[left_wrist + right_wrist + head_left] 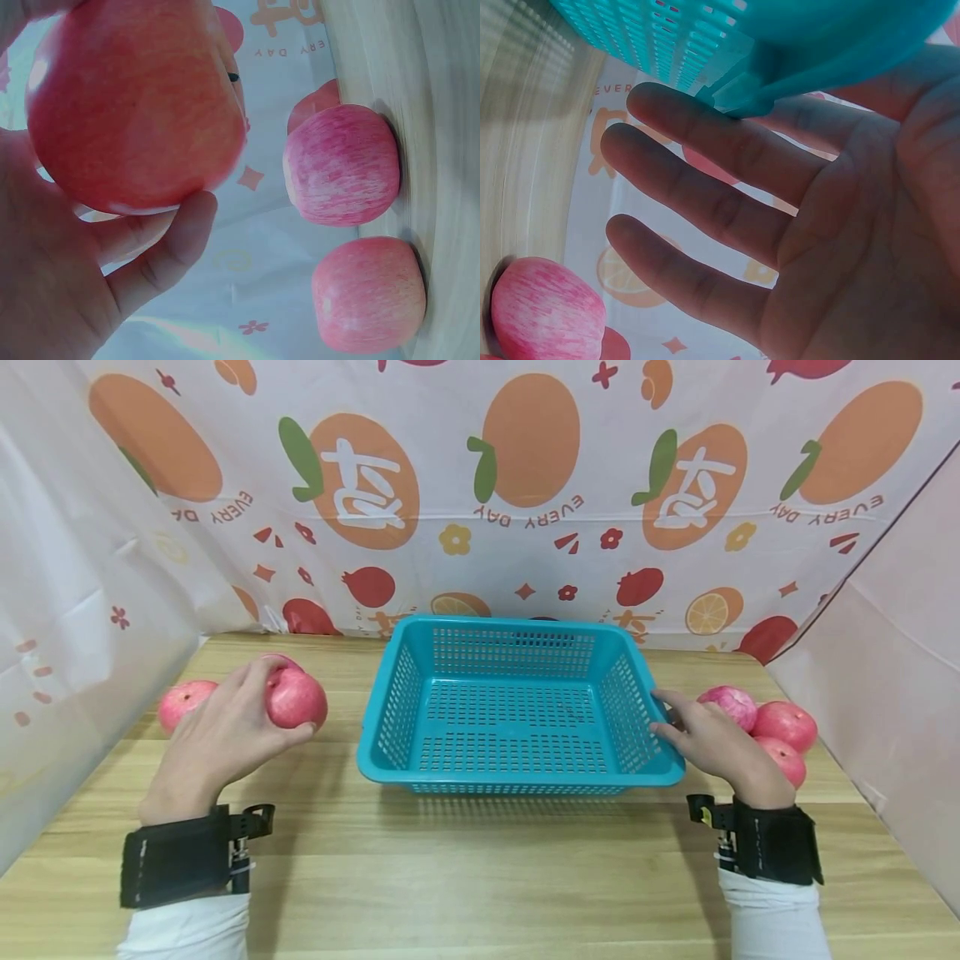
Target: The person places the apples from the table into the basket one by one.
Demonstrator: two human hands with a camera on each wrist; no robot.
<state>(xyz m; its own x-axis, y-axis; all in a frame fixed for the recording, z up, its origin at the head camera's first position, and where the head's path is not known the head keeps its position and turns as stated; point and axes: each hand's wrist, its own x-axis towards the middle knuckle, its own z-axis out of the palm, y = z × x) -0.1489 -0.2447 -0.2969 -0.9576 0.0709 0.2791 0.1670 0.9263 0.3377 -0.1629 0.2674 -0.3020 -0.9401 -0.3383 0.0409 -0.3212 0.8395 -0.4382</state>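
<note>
My left hand (232, 727) grips a red apple (297, 698) above the left part of the table, thumb on one side and fingers on the other. That held apple (139, 105) fills the upper left of the left wrist view. Two more apples rest on the table near it: a paler one (183, 703) left of the hand, and a streaked pink one (343, 165) mostly hidden behind the hand in the head view. At the right rim of a blue plastic basket (517, 777), my right hand (716, 739) holds the edge, thumb and index finger over it, other fingers (697, 191) extended below.
Beside the right hand sit three apples: a streaked one (729, 706), a red one (784, 725) and another (782, 760) in front. Fruit-printed cloth (525, 560) hangs behind the wooden table (480, 877). Inside, the basket shows only its slotted floor.
</note>
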